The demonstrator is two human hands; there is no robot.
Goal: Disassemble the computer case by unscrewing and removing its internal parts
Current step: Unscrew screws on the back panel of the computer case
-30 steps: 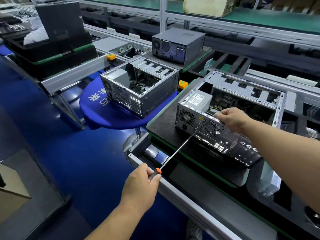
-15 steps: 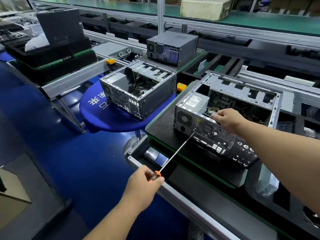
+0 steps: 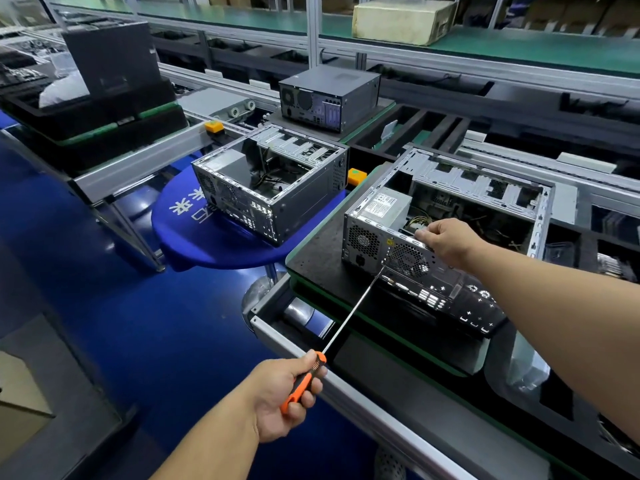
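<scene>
An open computer case (image 3: 485, 188) lies on its side on a black pallet (image 3: 318, 251), rear panel toward me. A grey power supply (image 3: 384, 207) sits in its near left corner. My right hand (image 3: 446, 240) grips the top edge of the rear panel beside the power supply. My left hand (image 3: 284, 393) holds the orange-and-black handle of a long screwdriver (image 3: 353, 313). Its thin shaft runs up to the rear panel, with the tip touching just left of the round fan grille (image 3: 407, 259).
A second open case (image 3: 273, 188) stands on a round blue stool (image 3: 214, 237) to the left. A closed dark case (image 3: 329, 95) sits behind it on the conveyor. Black trays (image 3: 90, 116) are stacked at far left. A metal rail (image 3: 346, 393) runs along the bench front.
My left hand has rolled round the screwdriver handle, so more of the orange handle shows. The right hand stays on the rear panel's edge. The view has shifted slightly.
</scene>
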